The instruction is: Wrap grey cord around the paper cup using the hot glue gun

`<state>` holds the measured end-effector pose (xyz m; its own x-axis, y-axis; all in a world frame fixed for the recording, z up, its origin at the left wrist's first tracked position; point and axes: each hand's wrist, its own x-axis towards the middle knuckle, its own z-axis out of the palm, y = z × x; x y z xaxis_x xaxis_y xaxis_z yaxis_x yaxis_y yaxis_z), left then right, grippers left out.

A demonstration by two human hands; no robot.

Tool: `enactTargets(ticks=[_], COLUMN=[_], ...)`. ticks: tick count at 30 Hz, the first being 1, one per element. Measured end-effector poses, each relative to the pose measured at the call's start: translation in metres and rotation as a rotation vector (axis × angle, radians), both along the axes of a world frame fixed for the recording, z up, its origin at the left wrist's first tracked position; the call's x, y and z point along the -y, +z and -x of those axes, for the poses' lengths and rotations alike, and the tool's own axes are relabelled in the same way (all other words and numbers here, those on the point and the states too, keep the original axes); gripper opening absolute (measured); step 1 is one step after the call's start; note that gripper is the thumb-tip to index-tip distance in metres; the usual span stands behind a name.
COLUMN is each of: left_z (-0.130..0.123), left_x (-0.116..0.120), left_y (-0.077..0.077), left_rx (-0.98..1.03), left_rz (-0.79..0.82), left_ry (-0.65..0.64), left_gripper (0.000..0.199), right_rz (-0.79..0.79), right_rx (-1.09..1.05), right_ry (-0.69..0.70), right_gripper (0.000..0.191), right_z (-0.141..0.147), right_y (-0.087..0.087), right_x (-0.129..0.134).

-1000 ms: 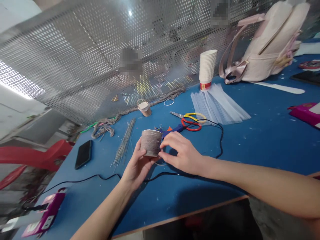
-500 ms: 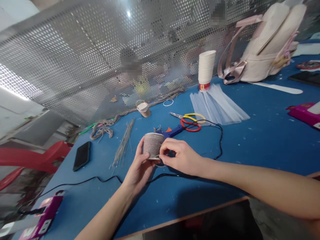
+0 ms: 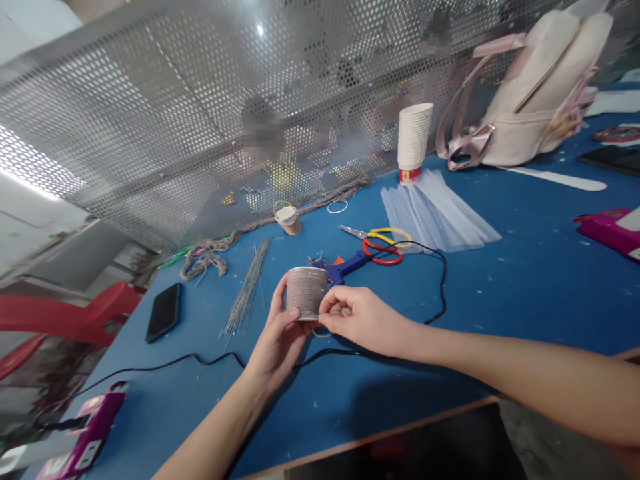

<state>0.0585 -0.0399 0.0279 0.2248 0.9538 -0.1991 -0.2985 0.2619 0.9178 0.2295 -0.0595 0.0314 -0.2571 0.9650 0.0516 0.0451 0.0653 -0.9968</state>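
Observation:
A cup-shaped piece (image 3: pixel 307 292) wrapped in grey-brown cord stands upright in my left hand (image 3: pixel 280 337), whose thumb lies on its lower front and whose fingers reach round its left side and underneath. My right hand (image 3: pixel 363 319) is at its lower right edge, thumb and index finger pinched together on something too small to make out. A thin loop of cord shows below the piece, between the hands. Just behind lies a blue glue gun (image 3: pixel 347 267) with a black cable.
Scissors (image 3: pixel 383 244), clear plastic strips (image 3: pixel 435 213), stacked paper cups (image 3: pixel 414 140) and a small bucket (image 3: pixel 289 220) lie farther back. Wires (image 3: pixel 247 287) and a phone (image 3: pixel 164 312) are left. A backpack (image 3: pixel 525 113) stands back right, before a perforated metal screen (image 3: pixel 200 113).
The fingers of my right hand have closed in more and the hand sits slightly lower at the piece's bottom edge. My left hand keeps its hold.

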Motion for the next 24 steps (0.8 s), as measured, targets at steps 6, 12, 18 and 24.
enactTargets(ticks=[6,12,18,24], left_z=[0.005,0.007,0.006,0.012], left_x=[-0.002,-0.002,-0.001,-0.007], left_y=[-0.006,-0.006,-0.001,-0.006], left_rx=[0.012,0.013,-0.006,0.037], left_rz=[-0.068,-0.127,-0.168,-0.205], left_ry=[-0.007,0.028,0.057,0.077], left_gripper=[0.072,0.085,0.100,0.097], right_rz=[0.024,-0.452,-0.915,-1.196], right_rx=[0.023,0.280,0.662,0.767], right_ry=[-0.021,-0.071,0.110,0.263], right_gripper=[0.012,0.008,0.017,0.015], right_z=[0.002,0.004,0.010,0.015], right_y=[0.000,-0.016,-0.024,-0.025], right_x=[0.001,0.013,0.031,0.057])
